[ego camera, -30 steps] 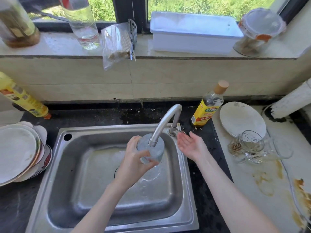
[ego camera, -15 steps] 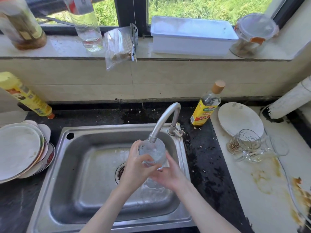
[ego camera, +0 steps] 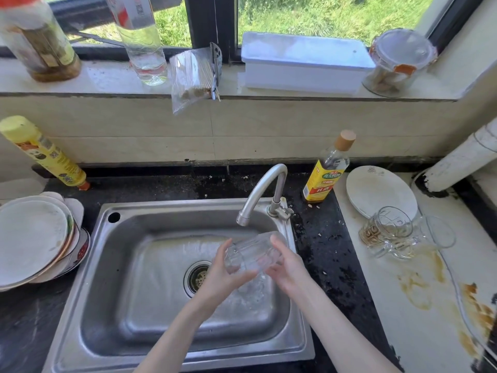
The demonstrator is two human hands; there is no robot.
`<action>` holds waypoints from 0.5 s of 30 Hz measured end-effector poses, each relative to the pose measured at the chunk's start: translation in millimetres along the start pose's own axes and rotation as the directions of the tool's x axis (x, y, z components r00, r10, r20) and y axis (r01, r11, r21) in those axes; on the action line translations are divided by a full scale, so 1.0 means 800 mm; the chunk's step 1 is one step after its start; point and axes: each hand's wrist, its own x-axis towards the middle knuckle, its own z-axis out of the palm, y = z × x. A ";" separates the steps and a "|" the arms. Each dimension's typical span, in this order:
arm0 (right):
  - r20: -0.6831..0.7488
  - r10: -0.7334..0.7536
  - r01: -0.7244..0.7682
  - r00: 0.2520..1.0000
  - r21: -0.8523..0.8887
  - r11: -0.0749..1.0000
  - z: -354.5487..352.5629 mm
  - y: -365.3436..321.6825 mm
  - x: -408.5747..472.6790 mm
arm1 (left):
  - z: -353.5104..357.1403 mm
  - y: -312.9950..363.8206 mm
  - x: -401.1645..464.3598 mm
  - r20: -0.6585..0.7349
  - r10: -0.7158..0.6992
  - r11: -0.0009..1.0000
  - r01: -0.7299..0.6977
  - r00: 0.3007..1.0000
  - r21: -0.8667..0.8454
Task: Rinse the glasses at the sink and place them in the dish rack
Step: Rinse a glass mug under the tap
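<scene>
Ribbed glass tumbler (ego camera: 251,254) lies tilted between my hands just below the faucet spout (ego camera: 243,220), long axis left-right; left hand (ego camera: 224,274) and right hand (ego camera: 289,267) each curl round one end.

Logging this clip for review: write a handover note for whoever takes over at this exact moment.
Left hand and right hand both grip one glass, tilted on its side over the sink, below the tap.
Two more glasses lie on the right counter beside a plate.
Done: nothing racked that can be seen.
Left: finish rinsing, rack this glass, then the other two. No rack in view.
</scene>
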 end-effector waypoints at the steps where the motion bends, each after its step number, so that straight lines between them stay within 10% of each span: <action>1: 0.002 -0.049 0.049 0.999 -0.034 0.998 -0.004 -0.002 0.001 | 0.000 -0.002 0.000 0.010 -0.003 1.000 0.004 1.000 -0.027; 15: 0.279 -0.435 0.496 0.856 -0.677 0.543 0.006 0.005 -0.035 | 0.018 -0.005 -0.019 -0.059 0.116 0.922 -0.085 0.992 0.378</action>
